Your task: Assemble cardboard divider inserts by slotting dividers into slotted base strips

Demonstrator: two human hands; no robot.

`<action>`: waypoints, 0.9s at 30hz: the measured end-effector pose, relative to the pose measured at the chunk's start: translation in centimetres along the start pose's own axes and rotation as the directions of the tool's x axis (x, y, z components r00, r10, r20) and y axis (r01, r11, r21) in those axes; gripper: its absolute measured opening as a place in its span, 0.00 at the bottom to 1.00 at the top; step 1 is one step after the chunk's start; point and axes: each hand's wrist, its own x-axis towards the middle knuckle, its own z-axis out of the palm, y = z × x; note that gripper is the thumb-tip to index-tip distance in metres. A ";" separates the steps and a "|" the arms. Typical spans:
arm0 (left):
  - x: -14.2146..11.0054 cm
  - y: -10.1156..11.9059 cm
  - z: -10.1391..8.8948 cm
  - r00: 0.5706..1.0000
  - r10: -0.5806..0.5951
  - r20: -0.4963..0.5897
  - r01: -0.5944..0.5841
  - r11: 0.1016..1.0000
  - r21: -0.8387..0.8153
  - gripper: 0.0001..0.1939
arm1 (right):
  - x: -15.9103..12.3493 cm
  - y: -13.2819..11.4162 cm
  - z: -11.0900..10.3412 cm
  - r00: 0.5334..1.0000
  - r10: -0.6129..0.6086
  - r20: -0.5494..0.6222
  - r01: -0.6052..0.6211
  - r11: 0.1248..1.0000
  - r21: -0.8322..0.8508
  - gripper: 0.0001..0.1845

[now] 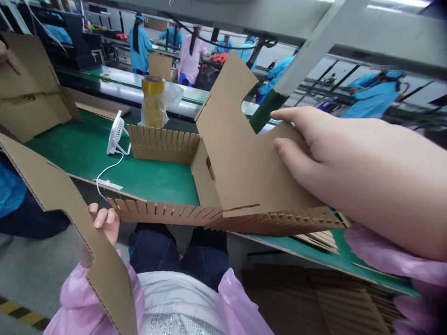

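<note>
1. My left grip [104, 224] is closed on a die-cut corrugated cardboard piece [59, 218], held over the near edge of the green table [87, 158].
2. My right grip [335, 158] is closed on a slotted cardboard divider [240, 158], resting across that edge.

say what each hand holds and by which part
Left hand: cardboard piece, by its edge. Right hand: cardboard insert, by its right edge.

A small white desk fan [116, 132] stands near the far edge of the green workbench [84, 153] (its white cable [104, 172] trails to the near edge), beside a yellow tape roll [152, 102] in a plastic bag [172, 95], with co-workers in blue smocks [139, 49] beyond.
</note>
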 end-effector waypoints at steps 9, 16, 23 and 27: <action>-1.7 0.0 0.7 0.998 -0.021 0.059 0.024 0.998 -0.051 0.12 | 1.5 -2.4 1.1 0.995 -0.079 0.055 0.080 0.997 -0.021 0.24; -2.5 0.0 0.8 0.994 -0.014 0.107 0.023 0.997 -0.078 0.15 | 1.8 -3.4 4.0 0.991 -0.134 -0.004 0.134 0.990 0.047 0.23; -2.6 0.2 1.9 0.989 -0.040 0.141 0.039 0.999 0.009 0.15 | 1.7 -4.9 2.9 0.956 -0.152 0.252 0.130 0.987 0.099 0.23; -2.6 0.3 2.4 0.996 -0.045 0.074 0.045 0.999 0.008 0.20 | 1.6 -5.7 2.5 0.944 -0.179 0.278 0.162 0.983 0.084 0.21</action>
